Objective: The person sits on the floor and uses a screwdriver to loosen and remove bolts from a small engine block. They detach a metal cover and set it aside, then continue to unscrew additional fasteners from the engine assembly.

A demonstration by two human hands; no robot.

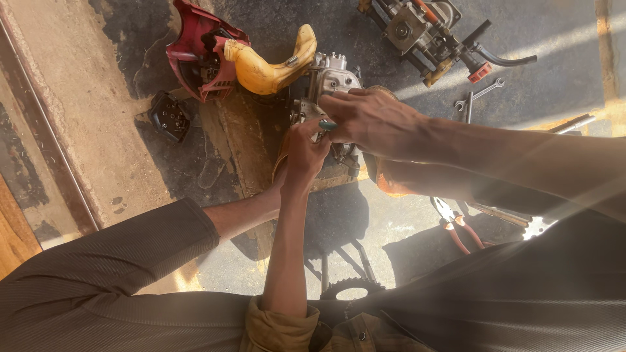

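The small engine (329,85) sits on the oily floor (98,98) ahead, the right hand (372,117) clamped over its top, the left hand (306,153) pinching a teal-handled tool (327,125) against it. A slip there could jab fingers. The yellow tank (270,65) and red cover (199,55) crowd its far-left side; pliers (456,225) lie near the person, wrenches (479,94) off right.

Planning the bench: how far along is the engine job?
Done: red engine cover and black cover lie off on the floor. In hand: right hand and a tan-cuffed hand on the small engine, with a teal-handled tool between them. Left: covers unfitted; spanners and pliers out.
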